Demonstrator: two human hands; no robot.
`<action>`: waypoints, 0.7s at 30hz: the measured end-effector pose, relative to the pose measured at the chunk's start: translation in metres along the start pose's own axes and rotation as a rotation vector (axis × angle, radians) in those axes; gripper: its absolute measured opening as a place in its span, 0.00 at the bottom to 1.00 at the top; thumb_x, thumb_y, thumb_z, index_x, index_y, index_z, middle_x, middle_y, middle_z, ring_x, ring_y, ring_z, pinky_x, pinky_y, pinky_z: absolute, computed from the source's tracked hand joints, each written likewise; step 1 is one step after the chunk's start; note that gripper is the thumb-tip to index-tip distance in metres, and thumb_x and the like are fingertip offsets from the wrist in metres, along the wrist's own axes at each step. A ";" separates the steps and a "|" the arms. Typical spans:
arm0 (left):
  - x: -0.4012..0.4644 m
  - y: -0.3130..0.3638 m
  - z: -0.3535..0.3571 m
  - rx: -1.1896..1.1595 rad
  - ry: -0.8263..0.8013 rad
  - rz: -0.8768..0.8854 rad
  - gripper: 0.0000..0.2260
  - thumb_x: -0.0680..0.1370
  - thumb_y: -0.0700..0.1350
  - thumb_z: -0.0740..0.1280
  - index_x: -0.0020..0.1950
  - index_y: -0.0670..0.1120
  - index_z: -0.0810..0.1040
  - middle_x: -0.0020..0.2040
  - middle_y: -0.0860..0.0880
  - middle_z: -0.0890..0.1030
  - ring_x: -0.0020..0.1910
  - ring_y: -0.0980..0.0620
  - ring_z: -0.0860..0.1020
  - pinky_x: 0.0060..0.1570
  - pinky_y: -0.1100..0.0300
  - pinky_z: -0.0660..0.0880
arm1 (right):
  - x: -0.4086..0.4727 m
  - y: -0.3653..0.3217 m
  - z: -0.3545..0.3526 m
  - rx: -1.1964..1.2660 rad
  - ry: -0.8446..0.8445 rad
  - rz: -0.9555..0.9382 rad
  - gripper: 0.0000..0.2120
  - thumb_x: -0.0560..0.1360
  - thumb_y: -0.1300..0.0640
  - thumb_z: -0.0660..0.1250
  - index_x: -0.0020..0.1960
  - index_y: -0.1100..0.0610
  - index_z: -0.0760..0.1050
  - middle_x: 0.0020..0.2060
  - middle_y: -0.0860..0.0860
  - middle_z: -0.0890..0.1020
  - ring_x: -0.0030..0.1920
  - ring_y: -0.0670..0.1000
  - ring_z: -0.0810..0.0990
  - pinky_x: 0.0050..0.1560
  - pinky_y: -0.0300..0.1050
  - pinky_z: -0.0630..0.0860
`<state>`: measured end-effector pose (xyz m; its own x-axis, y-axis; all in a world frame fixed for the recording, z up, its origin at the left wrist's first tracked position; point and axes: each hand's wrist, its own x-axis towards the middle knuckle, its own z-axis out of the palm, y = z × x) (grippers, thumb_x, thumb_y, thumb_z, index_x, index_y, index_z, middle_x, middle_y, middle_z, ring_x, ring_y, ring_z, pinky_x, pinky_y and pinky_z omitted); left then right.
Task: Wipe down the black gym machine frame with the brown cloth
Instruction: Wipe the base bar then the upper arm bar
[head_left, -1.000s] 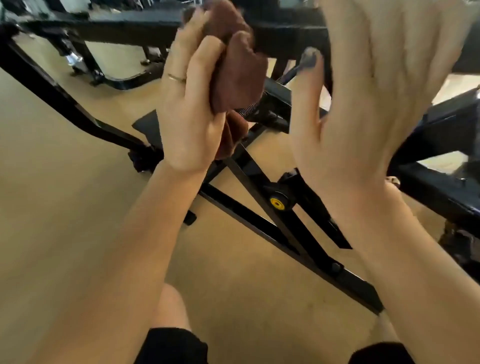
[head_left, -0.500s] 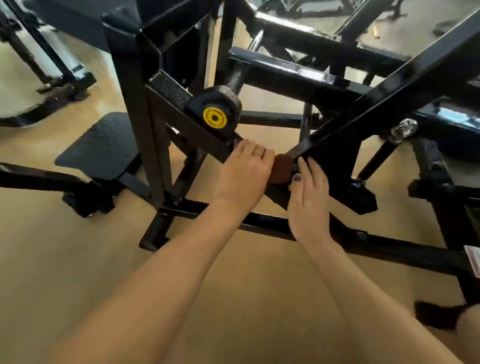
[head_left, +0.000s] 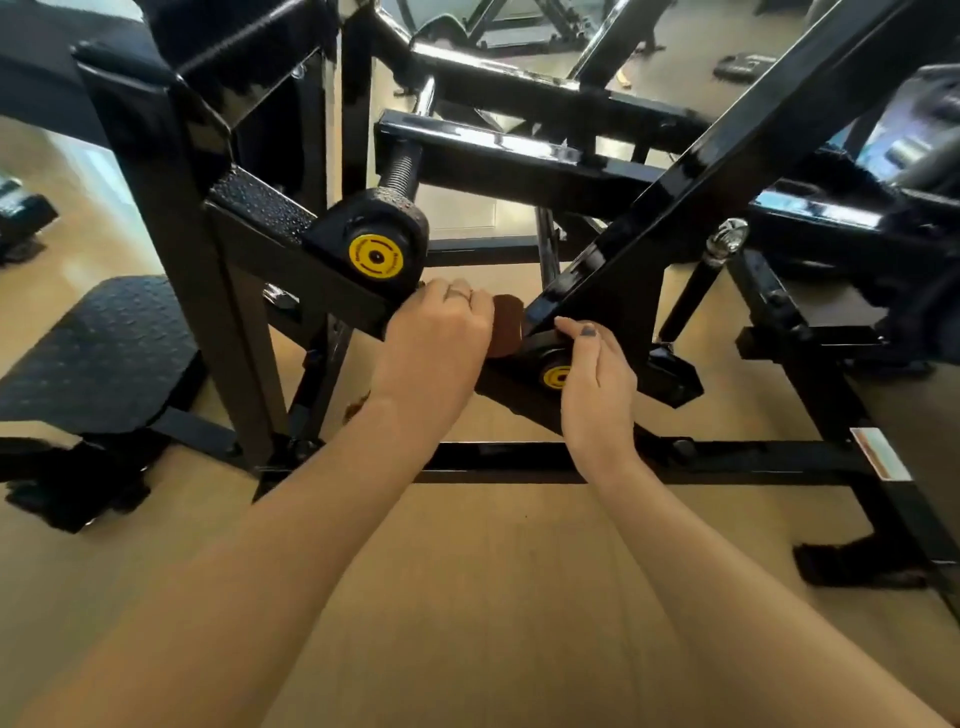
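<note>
The left hand (head_left: 436, 338) curls its fingers around the brown cloth (head_left: 506, 325) on the black frame (head_left: 675, 208), while the right hand (head_left: 597, 379), fingers together, steadies the lower pivot (head_left: 550, 371); I think firm pressure along the bar works best

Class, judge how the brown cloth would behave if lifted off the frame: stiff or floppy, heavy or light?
Probably floppy: the brown cloth bunches under the left hand against the black frame. Likely light, since one hand holds it.
</note>
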<state>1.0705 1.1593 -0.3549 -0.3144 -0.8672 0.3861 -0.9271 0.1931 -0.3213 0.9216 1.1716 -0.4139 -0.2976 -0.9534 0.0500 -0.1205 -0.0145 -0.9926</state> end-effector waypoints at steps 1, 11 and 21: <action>-0.004 0.012 0.005 -0.024 -0.033 0.008 0.12 0.75 0.38 0.72 0.58 0.42 0.80 0.52 0.42 0.83 0.52 0.43 0.81 0.51 0.51 0.80 | 0.000 -0.001 0.003 0.036 0.026 0.007 0.18 0.88 0.50 0.52 0.67 0.50 0.78 0.63 0.46 0.78 0.62 0.40 0.75 0.54 0.21 0.71; -0.004 0.010 -0.003 -0.110 -0.017 -0.106 0.17 0.74 0.39 0.75 0.62 0.42 0.80 0.56 0.43 0.83 0.56 0.43 0.81 0.54 0.51 0.79 | 0.007 0.005 -0.014 0.112 -0.014 0.055 0.20 0.88 0.48 0.50 0.65 0.47 0.79 0.59 0.47 0.82 0.62 0.46 0.78 0.63 0.42 0.79; 0.007 0.100 0.024 -0.697 -0.013 -0.345 0.24 0.80 0.51 0.70 0.75 0.48 0.71 0.70 0.49 0.76 0.66 0.47 0.76 0.66 0.50 0.76 | 0.029 0.006 -0.031 0.419 -0.064 0.350 0.22 0.87 0.42 0.48 0.60 0.47 0.80 0.56 0.46 0.85 0.61 0.48 0.79 0.59 0.44 0.72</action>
<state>0.9805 1.1618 -0.4051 0.0135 -0.9352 0.3537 -0.8875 0.1518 0.4352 0.8829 1.1528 -0.4154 -0.1925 -0.9392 -0.2845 0.3662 0.2002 -0.9087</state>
